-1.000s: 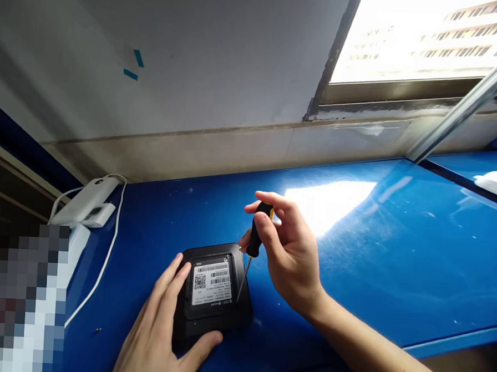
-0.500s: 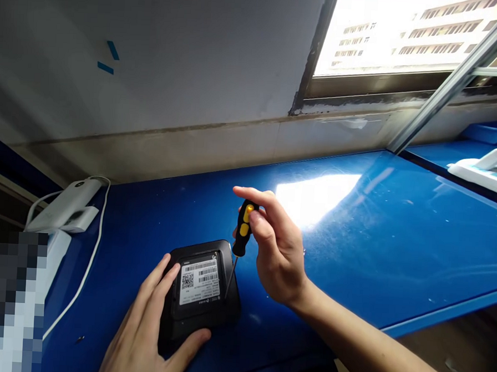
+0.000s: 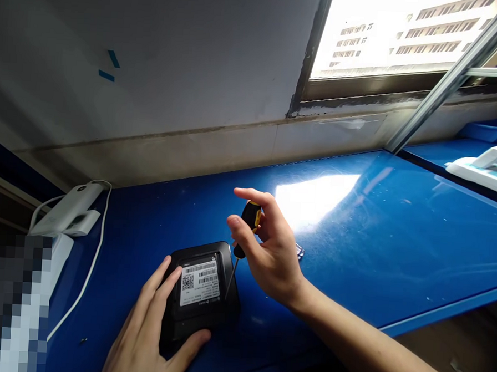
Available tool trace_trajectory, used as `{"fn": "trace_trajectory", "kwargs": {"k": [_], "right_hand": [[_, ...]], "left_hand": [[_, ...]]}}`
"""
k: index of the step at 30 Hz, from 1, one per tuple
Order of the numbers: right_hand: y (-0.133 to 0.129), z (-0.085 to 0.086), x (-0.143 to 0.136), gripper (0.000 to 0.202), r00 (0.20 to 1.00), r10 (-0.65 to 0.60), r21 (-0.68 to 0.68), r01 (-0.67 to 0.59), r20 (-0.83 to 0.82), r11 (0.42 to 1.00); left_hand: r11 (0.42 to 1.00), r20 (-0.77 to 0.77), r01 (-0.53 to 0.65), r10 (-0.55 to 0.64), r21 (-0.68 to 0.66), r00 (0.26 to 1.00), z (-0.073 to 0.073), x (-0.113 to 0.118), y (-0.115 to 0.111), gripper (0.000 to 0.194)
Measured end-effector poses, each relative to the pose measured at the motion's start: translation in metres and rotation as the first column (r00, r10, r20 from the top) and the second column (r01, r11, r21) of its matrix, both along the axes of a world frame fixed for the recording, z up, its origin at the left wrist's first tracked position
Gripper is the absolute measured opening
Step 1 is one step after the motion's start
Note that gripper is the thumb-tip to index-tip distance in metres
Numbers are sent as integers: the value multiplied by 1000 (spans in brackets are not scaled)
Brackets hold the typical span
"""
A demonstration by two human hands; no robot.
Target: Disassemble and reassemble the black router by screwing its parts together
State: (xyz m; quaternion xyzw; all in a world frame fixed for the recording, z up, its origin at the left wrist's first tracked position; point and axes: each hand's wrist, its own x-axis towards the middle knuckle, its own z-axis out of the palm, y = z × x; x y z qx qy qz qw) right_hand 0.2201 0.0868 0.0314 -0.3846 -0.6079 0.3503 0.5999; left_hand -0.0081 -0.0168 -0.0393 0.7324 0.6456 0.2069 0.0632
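Note:
A black box-shaped device (image 3: 202,319) lies on the blue table with its white label of barcodes and a QR code facing up. My left hand (image 3: 150,319) grips it, fingers over the left side and thumb along the near edge. In my right hand (image 3: 270,248) is a screwdriver with a black and yellow handle (image 3: 251,214), held between thumb and fingers while the index finger extends over the handle's top. Its thin shaft slants down to the device's right side, beside the label; the tip is hard to make out.
Small metal bits, perhaps screws (image 3: 83,340), lie on the blue table (image 3: 395,243) at left. A shiny metal item (image 3: 300,251) shows behind my right hand. White power strips (image 3: 70,207) with a cable line the left edge; a metal post (image 3: 429,79) rises at right.
My right thumb has shifted left across the screwdriver handle, and the handle has turned so its yellow patches face right. The device and my left hand stay nearly in place.

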Motion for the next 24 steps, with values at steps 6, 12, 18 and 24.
{"fn": "trace_trajectory", "kwargs": {"k": [6,12,18,24], "right_hand": [[-1,1,2,34,982,148,22,-146,-114,989],[0,1,-1,26,999,24,-16,-25,-48,1000],[-1,2,2,29,983,147,13,-147,-113,989],[0,4,1,24,997,43,-1,-44,-71,999]], "left_hand": [[1000,13,0,0,-10,1000,5,3,0,75],[998,80,-64,65,-13,995,10,16,-2,67],[997,109,-70,71,-11,991,10,20,-3,69],[994,113,-107,110,-34,988,12,21,-3,62]]}}
